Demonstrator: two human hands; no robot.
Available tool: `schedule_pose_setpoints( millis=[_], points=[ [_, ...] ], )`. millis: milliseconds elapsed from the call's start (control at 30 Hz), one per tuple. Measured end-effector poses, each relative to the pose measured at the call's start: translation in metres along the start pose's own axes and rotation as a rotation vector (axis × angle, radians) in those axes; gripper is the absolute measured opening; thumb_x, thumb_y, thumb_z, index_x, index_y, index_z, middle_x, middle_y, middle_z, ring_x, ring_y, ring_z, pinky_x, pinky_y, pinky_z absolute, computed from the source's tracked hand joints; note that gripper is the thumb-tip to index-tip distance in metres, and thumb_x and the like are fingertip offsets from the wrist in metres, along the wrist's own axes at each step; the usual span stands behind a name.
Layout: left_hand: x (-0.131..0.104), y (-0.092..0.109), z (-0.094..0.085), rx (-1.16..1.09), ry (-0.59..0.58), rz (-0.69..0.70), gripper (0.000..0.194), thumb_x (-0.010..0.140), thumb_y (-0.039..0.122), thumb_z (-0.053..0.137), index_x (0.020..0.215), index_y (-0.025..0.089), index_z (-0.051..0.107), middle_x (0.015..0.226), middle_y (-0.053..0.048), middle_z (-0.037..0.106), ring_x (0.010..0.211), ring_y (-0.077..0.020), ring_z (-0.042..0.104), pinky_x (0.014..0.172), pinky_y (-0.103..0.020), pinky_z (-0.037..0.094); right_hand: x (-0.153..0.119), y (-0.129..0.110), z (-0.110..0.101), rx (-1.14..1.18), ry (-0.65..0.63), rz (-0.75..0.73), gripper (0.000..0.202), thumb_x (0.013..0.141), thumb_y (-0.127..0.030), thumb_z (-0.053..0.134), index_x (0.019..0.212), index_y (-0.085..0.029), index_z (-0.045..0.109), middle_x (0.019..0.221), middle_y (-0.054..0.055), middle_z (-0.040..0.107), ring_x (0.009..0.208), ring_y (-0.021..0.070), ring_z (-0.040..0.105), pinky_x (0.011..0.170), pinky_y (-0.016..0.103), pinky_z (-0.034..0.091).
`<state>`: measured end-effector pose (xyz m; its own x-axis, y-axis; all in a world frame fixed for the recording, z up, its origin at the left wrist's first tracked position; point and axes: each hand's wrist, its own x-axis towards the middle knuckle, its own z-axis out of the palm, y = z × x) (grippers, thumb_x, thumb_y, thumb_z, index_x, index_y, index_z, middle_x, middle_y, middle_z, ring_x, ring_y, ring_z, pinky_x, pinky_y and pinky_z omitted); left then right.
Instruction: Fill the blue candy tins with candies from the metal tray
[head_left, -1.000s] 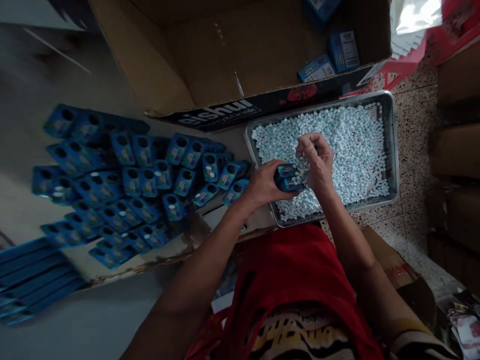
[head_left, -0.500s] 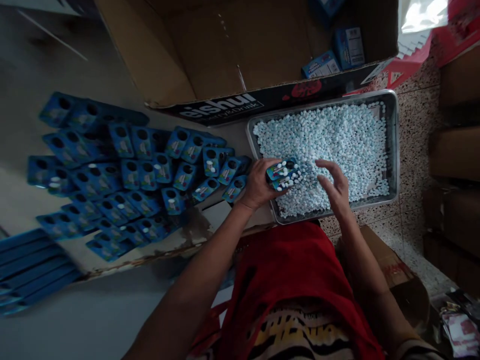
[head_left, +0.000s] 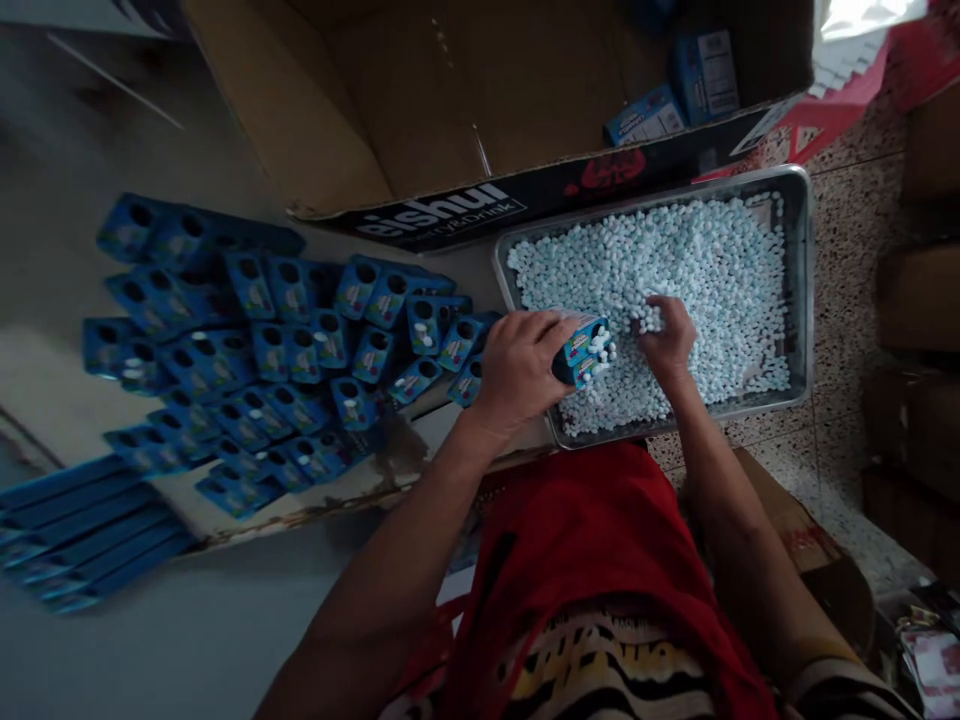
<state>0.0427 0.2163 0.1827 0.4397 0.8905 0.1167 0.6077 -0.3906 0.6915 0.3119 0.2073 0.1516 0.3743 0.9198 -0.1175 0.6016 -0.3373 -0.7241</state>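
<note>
My left hand [head_left: 521,365] is wrapped round two small blue boxes [head_left: 585,345], tilted over the left part of a metal tray [head_left: 801,290]. White pellets [head_left: 604,340] lie at the boxes' open ends. Pale blue and white pellets [head_left: 697,250] cover most of the tray. Over its middle, my right hand [head_left: 667,335] has its fingers curled round a small heap of pellets [head_left: 646,318]. Left of the tray stand many blue boxes [head_left: 289,285] with round holes in their tops, some with pellets on them.
A large open cardboard box [head_left: 465,215] stands behind the tray, with a few blue boxes [head_left: 705,75] inside. Flat blue cartons [head_left: 97,530] lie at the table's left front edge. Brown cartons [head_left: 926,290] are stacked on the right. A red apron [head_left: 600,530] hangs below the tray.
My right hand has closed from spread fingers round some pellets. My left hand has turned the two blue boxes, so their holed ends face more toward the right. The view has shifted slightly.
</note>
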Motion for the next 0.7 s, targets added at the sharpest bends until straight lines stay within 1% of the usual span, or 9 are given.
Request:
schedule_pose_setpoints(
  millis=[67,133,167,267,400,467,500,600,700],
  points=[
    [0.003,0.006,-0.003,0.068,-0.033,-0.032,0.069,0.069,0.022,0.094,0.134,0.031,0.074,0.127,-0.012,0.076,0.123,-0.0438,0.068,0.113,-0.062,0.05,0.002,-0.018,-0.005,0.397,0.041,0.205,0.029,0.081,-0.048,0.08,0.098,-0.027,0.07,0.097,0.002,0.071,0.096,0.0227,0.066,0.086,0.039,0.059],
    [0.004,0.007,-0.003,0.057,-0.027,-0.062,0.067,0.067,0.021,0.095,0.131,0.031,0.074,0.123,-0.011,0.076,0.12,-0.0431,0.069,0.111,-0.061,0.052,-0.006,-0.042,-0.011,0.794,-0.018,0.361,0.036,0.08,-0.056,0.081,0.096,-0.028,0.067,0.093,0.001,0.069,0.085,0.0186,0.064,0.072,0.032,0.055],
    [0.004,0.007,-0.002,0.017,-0.01,-0.077,0.069,0.066,0.022,0.096,0.131,0.03,0.074,0.123,-0.01,0.076,0.119,-0.042,0.069,0.109,-0.059,0.055,-0.012,-0.055,-0.015,0.949,-0.064,0.398,0.038,0.079,-0.06,0.08,0.096,-0.028,0.066,0.094,0.001,0.069,0.082,0.0176,0.063,0.069,0.031,0.052],
    [0.002,0.004,0.004,-0.173,0.032,-0.093,0.076,0.063,0.026,0.099,0.133,0.028,0.07,0.125,-0.007,0.076,0.116,-0.0367,0.073,0.102,-0.05,0.062,-0.03,-0.095,-0.022,1.184,-0.162,0.341,0.044,0.083,-0.071,0.073,0.088,-0.028,0.065,0.096,0.004,0.068,0.08,0.0177,0.064,0.069,0.033,0.053],
    [0.002,0.005,0.017,-0.36,0.036,-0.086,0.074,0.066,0.032,0.099,0.134,0.025,0.069,0.126,-0.007,0.077,0.114,-0.0321,0.077,0.099,-0.045,0.064,-0.043,-0.128,-0.024,1.181,-0.131,0.112,0.049,0.091,-0.072,0.07,0.074,-0.028,0.057,0.081,0.002,0.058,0.079,0.0197,0.063,0.082,0.04,0.058],
    [0.004,0.007,0.023,-0.401,0.043,-0.1,0.075,0.067,0.036,0.099,0.134,0.025,0.069,0.126,-0.006,0.078,0.115,-0.0316,0.077,0.101,-0.045,0.064,-0.043,-0.132,-0.023,1.159,-0.093,0.067,0.05,0.091,-0.069,0.074,0.07,-0.028,0.055,0.072,0.0,0.051,0.073,0.0185,0.06,0.08,0.039,0.058],
    [0.005,0.008,0.026,-0.419,0.044,-0.102,0.075,0.067,0.038,0.099,0.134,0.026,0.069,0.127,-0.006,0.078,0.116,-0.0316,0.078,0.102,-0.045,0.065,-0.04,-0.131,-0.022,1.157,-0.067,0.087,0.051,0.092,-0.069,0.074,0.069,-0.028,0.054,0.07,-0.001,0.049,0.069,0.0172,0.057,0.077,0.037,0.057],
    [0.008,0.006,0.032,-0.497,0.043,-0.073,0.074,0.068,0.043,0.1,0.134,0.027,0.07,0.126,-0.007,0.078,0.116,-0.0323,0.078,0.101,-0.046,0.066,-0.024,-0.116,-0.021,1.198,-0.018,0.259,0.051,0.095,-0.072,0.073,0.075,-0.028,0.056,0.068,-0.003,0.046,0.061,0.0135,0.049,0.063,0.032,0.053],
    [0.008,-0.002,0.036,-0.61,-0.003,-0.064,0.075,0.07,0.05,0.099,0.134,0.025,0.069,0.124,-0.009,0.079,0.112,-0.0325,0.08,0.096,-0.047,0.067,-0.002,-0.093,-0.022,1.253,-0.089,0.403,0.053,0.093,-0.077,0.074,0.082,-0.027,0.058,0.068,-0.005,0.05,0.061,0.0117,0.053,0.059,0.029,0.053]
  ],
)
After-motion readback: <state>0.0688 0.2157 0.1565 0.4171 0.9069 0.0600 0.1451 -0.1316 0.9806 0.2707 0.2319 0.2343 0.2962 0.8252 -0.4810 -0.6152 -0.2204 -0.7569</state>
